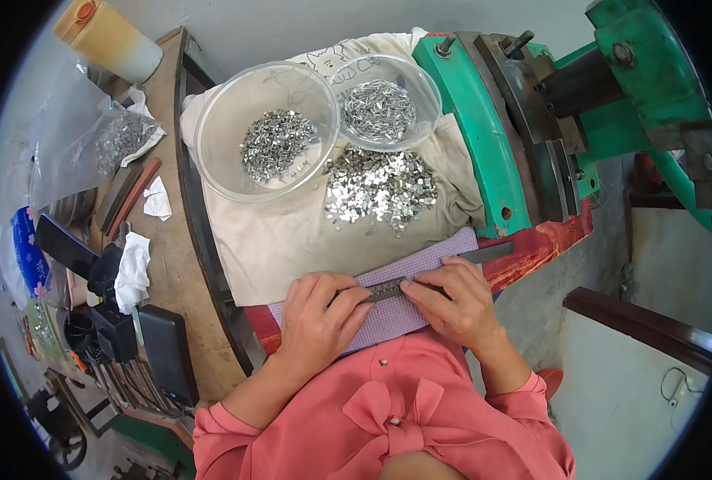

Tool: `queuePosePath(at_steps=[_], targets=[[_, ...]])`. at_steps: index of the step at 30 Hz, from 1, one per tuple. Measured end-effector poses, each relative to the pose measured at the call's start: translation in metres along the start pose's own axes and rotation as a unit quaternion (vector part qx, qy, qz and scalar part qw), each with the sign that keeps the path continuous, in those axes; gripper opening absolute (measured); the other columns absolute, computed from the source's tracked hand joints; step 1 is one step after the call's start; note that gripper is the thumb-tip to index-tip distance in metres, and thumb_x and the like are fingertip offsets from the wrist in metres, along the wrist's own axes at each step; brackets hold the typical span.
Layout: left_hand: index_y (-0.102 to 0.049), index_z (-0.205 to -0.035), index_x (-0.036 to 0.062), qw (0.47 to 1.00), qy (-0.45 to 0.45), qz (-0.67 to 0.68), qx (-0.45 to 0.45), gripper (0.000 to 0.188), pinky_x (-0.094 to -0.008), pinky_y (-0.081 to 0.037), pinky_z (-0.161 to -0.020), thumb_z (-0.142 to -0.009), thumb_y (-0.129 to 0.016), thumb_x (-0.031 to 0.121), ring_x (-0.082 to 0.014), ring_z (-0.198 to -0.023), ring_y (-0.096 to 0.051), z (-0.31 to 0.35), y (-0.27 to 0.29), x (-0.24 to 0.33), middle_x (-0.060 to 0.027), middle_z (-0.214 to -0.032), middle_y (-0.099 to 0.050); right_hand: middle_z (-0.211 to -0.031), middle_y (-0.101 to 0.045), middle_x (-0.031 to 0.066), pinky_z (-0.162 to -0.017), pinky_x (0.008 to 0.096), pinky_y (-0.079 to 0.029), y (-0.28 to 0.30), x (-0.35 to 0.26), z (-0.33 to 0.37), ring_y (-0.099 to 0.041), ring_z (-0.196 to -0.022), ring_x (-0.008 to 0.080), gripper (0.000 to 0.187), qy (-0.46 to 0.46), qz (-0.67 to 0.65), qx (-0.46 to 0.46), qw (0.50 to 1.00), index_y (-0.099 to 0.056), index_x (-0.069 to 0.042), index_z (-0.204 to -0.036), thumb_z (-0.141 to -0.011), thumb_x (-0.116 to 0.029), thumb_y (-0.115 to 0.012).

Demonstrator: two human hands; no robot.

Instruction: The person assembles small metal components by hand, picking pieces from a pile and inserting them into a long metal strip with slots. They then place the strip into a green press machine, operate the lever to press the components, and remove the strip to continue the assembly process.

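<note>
My left hand (322, 314) and my right hand (453, 300) rest side by side on a lilac checked cloth (408, 276) at the near edge of the bench. Between the fingertips of both hands lies a long thin grey metal strip (484, 254) that runs up to the right, with a row of small metal pieces (384, 290) lined along it. Both hands pinch that row. Behind the hands, a loose pile of small shiny metal pieces (382, 188) lies on a beige cloth (280, 240).
Two clear plastic bowls hold more metal pieces: a large one (216, 156) on the left and a smaller one (428, 100) behind. A green press machine (524, 120) stands at the right. A wooden side shelf (168, 264) at the left carries rags, a bag and dark tools.
</note>
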State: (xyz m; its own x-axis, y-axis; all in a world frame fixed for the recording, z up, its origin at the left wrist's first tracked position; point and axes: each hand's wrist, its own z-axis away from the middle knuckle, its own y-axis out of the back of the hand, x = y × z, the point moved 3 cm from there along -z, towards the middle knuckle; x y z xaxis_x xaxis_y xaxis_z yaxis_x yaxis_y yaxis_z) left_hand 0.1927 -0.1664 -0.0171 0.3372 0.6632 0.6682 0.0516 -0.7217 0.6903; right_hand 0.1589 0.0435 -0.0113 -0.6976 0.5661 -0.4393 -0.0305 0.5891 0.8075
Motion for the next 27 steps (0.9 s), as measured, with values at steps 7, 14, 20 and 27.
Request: queuePosePath(at_steps=[7, 14, 20, 27], targets=[[-0.066, -0.090, 0.0106, 0.999, 0.036, 0.026, -0.003, 0.027, -0.0388, -0.041, -0.075, -0.071, -0.083, 0.005, -0.0254, -0.087, -0.058, -0.002, -0.006, -0.002, -0.0029, -0.094, -0.066, -0.094, -0.065, 0.0037, -0.088, 0.0417, -0.055, 0.004, 0.001, -0.005, -0.063, -0.081, 0.0202, 0.024, 0.033, 0.013, -0.048, 0.998, -0.074, -0.011, -0.100, -0.077, -0.013, -0.070], [-0.065, -0.093, 0.0105, 0.998, 0.045, 0.038, -0.018, 0.030, -0.0388, -0.040, -0.077, -0.071, -0.084, 0.005, -0.0256, -0.088, -0.058, -0.003, -0.005, -0.003, -0.0038, -0.096, -0.066, -0.094, -0.065, 0.0043, -0.094, 0.0430, -0.052, 0.010, 0.000, -0.019, -0.062, -0.082, 0.0206, 0.020, 0.033, 0.009, -0.112, 0.993, -0.071, -0.008, -0.098, -0.078, -0.013, -0.067], [-0.062, -0.103, 0.0054, 0.995, 0.063, 0.078, -0.020, 0.042, -0.0406, -0.048, -0.079, -0.069, -0.087, 0.006, -0.0310, -0.093, -0.061, 0.008, 0.004, -0.009, -0.0127, -0.106, -0.064, -0.093, -0.065, 0.0048, -0.096, 0.0439, -0.052, 0.007, 0.000, -0.028, -0.062, -0.084, 0.0224, 0.019, -0.006, -0.007, -0.135, 0.991, -0.070, -0.008, -0.096, -0.078, -0.012, -0.067], [-0.065, -0.107, 0.0029, 0.997, 0.075, 0.018, -0.011, 0.041, -0.0410, -0.050, -0.080, -0.071, -0.084, 0.005, -0.0323, -0.097, -0.062, 0.025, 0.025, -0.016, -0.0128, -0.110, -0.064, -0.094, -0.065, 0.0049, -0.095, 0.0434, -0.052, 0.008, 0.003, -0.026, -0.062, -0.085, 0.0232, 0.025, 0.007, -0.032, -0.137, 0.990, -0.071, -0.008, -0.102, -0.078, -0.013, -0.073]])
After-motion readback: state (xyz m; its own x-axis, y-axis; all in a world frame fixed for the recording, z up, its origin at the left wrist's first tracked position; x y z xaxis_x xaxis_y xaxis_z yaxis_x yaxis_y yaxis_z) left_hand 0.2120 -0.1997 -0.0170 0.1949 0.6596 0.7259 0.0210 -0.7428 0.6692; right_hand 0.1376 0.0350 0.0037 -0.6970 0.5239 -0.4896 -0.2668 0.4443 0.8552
